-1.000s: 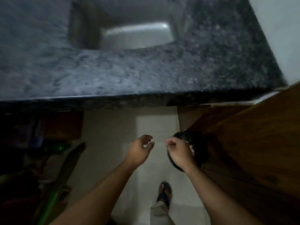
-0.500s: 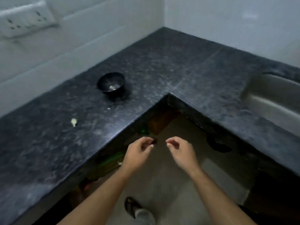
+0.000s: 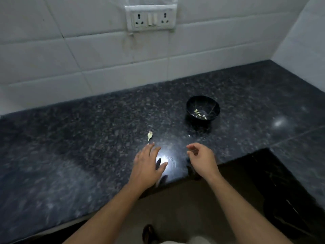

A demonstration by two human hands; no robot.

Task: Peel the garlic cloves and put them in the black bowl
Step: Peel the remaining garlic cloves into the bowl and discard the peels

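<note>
Head view: the garlic clove (image 3: pixel 149 135) lies on the counter (image 3: pixel 70 138) just beyond the left hand (image 3: pixel 147 162) — fingers straight, empty, nearer; right hand (image 3: pixel 202 158) loosely curled, empty — black bowl (image 3: pixel 203 108) far right.

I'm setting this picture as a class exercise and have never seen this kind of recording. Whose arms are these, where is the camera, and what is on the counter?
The camera sits on a person's head, looking down at their own bare arms; there is no machine. The left hand reaches, fingers straight, over the dark stone counter toward a garlic clove lying just beyond its fingertips. The right hand hovers with loosely curled fingers; it seems to hold nothing. Farther back stands the black bowl with a few pale pieces inside. A socket plate hangs on the tiled wall.
</note>
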